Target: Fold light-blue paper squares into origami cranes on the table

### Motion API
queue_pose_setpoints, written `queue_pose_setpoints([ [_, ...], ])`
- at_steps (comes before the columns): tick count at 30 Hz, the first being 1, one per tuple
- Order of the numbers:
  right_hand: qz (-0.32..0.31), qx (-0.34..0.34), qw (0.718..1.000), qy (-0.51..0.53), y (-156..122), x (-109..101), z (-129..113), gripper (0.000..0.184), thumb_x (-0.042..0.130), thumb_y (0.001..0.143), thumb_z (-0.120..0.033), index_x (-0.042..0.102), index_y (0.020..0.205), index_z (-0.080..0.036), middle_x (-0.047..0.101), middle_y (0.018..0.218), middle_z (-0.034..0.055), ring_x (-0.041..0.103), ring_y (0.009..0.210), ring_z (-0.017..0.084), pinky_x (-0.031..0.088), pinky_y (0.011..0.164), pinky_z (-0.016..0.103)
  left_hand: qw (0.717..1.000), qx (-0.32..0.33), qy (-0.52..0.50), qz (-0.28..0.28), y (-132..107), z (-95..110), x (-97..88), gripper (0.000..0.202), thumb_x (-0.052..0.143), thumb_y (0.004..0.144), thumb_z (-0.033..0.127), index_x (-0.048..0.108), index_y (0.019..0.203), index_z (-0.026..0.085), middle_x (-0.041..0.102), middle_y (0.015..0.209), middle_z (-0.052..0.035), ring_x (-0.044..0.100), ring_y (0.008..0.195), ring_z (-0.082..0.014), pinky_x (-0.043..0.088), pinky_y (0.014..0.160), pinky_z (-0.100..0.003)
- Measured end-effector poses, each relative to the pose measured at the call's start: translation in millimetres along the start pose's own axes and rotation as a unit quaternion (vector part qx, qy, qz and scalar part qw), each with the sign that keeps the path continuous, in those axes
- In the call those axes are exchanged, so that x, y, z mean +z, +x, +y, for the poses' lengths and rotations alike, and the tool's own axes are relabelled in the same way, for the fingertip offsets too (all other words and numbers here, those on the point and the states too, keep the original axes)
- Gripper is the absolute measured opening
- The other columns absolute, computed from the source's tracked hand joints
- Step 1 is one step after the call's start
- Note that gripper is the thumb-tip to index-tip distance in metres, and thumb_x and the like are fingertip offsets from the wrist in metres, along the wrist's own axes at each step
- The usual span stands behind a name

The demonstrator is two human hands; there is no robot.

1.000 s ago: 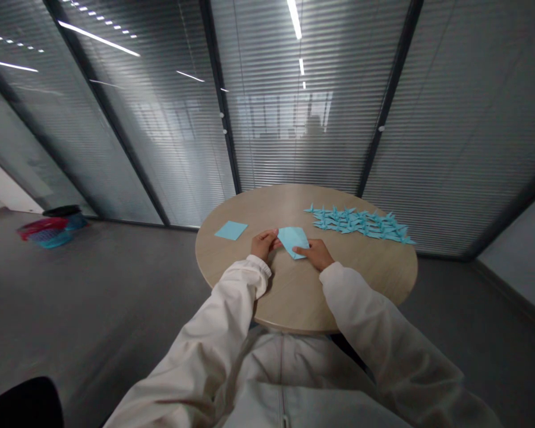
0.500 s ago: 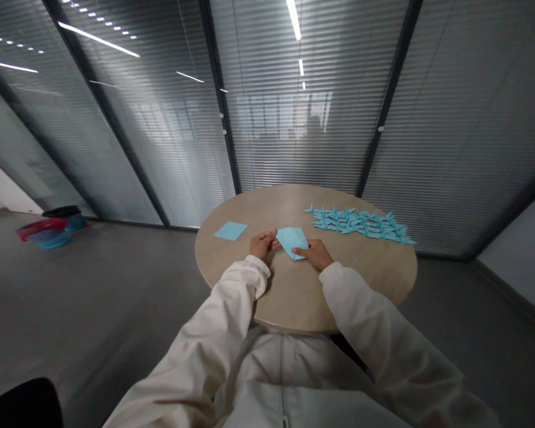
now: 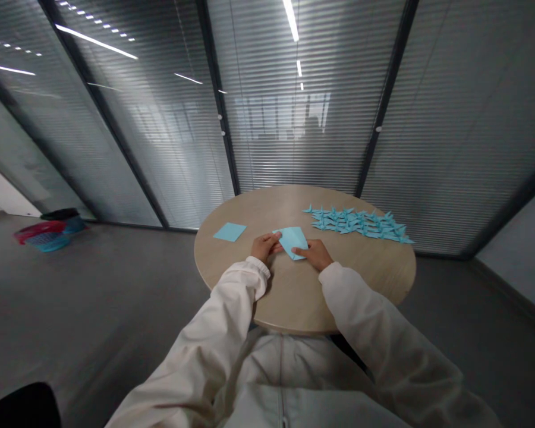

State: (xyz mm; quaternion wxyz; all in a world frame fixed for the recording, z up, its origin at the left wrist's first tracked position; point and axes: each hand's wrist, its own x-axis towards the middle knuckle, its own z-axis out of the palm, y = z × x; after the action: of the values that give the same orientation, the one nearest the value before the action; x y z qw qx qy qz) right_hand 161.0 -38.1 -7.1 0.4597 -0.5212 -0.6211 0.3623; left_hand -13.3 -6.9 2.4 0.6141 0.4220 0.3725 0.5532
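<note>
A folded blue origami paper (image 3: 292, 241) sits at twelve o'clock on the round counter (image 3: 294, 297), touched by your half-curled left hand (image 3: 264, 246) and right hand (image 3: 316, 254), grip unclear, with a blue paper square (image 3: 229, 232) at eleven o'clock and paper cranes (image 3: 359, 224) at one.

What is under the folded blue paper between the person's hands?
The folded blue paper lies on the light wood tabletop. The left hand and right hand are at its edges. The paper covers the tabletop directly beneath it, so anything under it cannot be seen.
</note>
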Motion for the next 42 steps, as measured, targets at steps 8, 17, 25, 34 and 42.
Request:
queue_pose_setpoints([
  [8,-0.003,0.001,1.0,0.018,-3,1,-6,0.036,0.069,0.057,-0.043,0.07,0.066,-0.009,0.058,0.055,0.0008,0.048,0.053,0.012,0.036,0.051,0.024,0.999,0.019,0.031,-0.034,-7,0,3.0,0.038,0.083,0.047,0.038,0.064,0.063,0.009,0.065,0.059,-0.0034,0.062,0.057,-0.0148,0.054,0.063,-0.029],
  [17,-0.004,-0.001,1.0,0.026,0,1,3,0.036,0.069,0.059,-0.042,0.072,0.073,-0.009,0.062,0.06,0.0021,0.054,0.058,0.015,0.041,0.056,0.026,0.997,-0.006,0.057,-0.049,-9,0,5.3,0.041,0.083,0.045,0.04,0.064,0.064,0.009,0.064,0.059,-0.0018,0.06,0.056,-0.0128,0.053,0.066,-0.03],
  [25,-0.004,-0.005,1.0,0.03,0,2,3,0.036,0.069,0.06,-0.042,0.072,0.074,-0.009,0.06,0.059,0.0013,0.052,0.056,0.014,0.04,0.055,0.025,0.992,0.022,0.112,-0.055,-11,1,6.7,0.037,0.081,0.046,0.041,0.065,0.058,0.01,0.061,0.053,-0.001,0.059,0.053,-0.0132,0.052,0.061,-0.027],
  [34,0.002,-0.004,1.0,0.029,1,1,0,0.039,0.068,0.058,-0.044,0.071,0.074,-0.008,0.059,0.058,0.001,0.049,0.054,0.013,0.037,0.053,0.024,0.988,0.004,0.146,-0.054,-10,-1,6.5,0.038,0.082,0.044,0.042,0.06,0.053,0.012,0.061,0.051,-0.0001,0.059,0.05,-0.0122,0.051,0.058,-0.026],
  [42,0.009,-0.003,1.0,0.029,2,2,3,0.037,0.067,0.058,-0.044,0.069,0.07,-0.008,0.055,0.055,-0.0004,0.046,0.053,0.011,0.034,0.051,0.023,0.971,0.025,0.225,-0.078,-14,2,7.5,0.04,0.078,0.048,0.049,0.063,0.054,0.012,0.064,0.051,-0.0019,0.058,0.047,-0.0118,0.049,0.053,-0.024],
])
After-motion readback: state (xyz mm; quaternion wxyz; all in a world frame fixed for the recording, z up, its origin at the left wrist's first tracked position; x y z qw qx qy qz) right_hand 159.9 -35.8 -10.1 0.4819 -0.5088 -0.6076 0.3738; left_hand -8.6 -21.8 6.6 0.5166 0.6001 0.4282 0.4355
